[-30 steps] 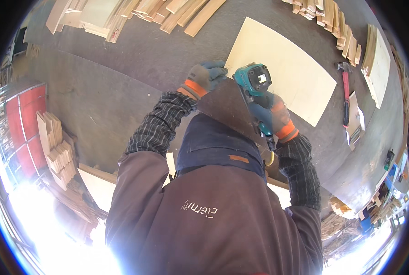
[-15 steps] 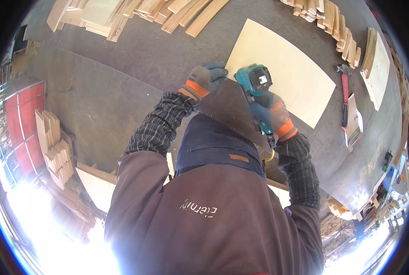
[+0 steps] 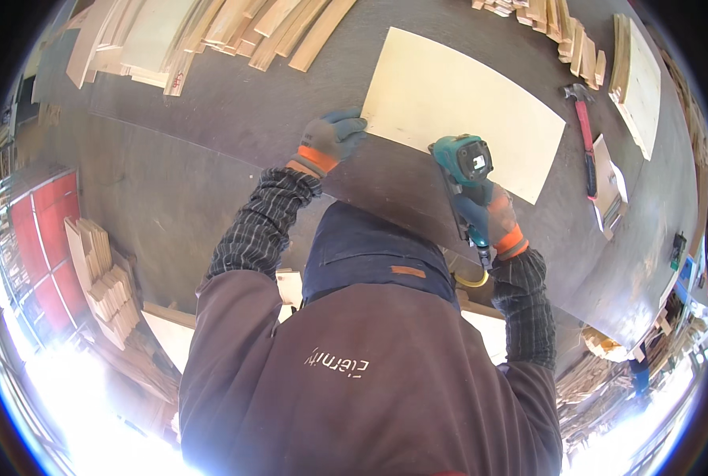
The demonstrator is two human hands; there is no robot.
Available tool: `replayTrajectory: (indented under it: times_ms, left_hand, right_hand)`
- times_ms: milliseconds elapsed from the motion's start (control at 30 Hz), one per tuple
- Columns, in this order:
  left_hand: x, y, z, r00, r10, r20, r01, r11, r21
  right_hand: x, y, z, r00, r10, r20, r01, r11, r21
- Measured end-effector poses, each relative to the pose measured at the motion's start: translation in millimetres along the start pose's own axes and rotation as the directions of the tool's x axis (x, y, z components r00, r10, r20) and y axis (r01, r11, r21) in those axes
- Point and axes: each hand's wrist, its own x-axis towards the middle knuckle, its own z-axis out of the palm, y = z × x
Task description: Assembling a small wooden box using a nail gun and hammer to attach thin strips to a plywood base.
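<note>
A pale thin plywood panel (image 3: 465,95) lies on the dark worktable, its near edge toward me. My gloved left hand (image 3: 332,139) has its fingers closed on the panel's near left corner; the thumb is hard to make out. In my gloved right hand (image 3: 493,214) is a teal nail gun (image 3: 463,159), gripped by its handle. The tool's head sits over the middle of the panel's near edge; its tip is hidden beneath it. A yellow air hose (image 3: 471,281) runs from the handle's lower end.
Wooden strips (image 3: 290,32) lie at the far left, with more strips (image 3: 564,32) at the far right. A red-handled hammer (image 3: 585,135) rests right of the panel, near a stack of boards (image 3: 638,87). Stacked wood pieces (image 3: 104,285) stand at the left beside a red panel (image 3: 46,246).
The nail gun in my right hand has moved right along the panel's near edge. My left hand stays at the panel's left corner. The whole view has shifted slightly.
</note>
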Motion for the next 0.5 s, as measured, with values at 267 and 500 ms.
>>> replayTrajectory:
  times_ms: [267,500]
  left_hand:
    - [0,-1,6,0.999,0.029,-0.043,-0.028,0.999,0.036]
    - [6,11,6,0.999,0.032,-0.021,-0.032,0.999,0.027]
  right_hand:
    - [-21,37,-27,0.998,0.038,-0.05,-0.026,0.976,0.218]
    - [-39,67,-54,0.994,0.065,-0.09,-0.043,0.973,0.228]
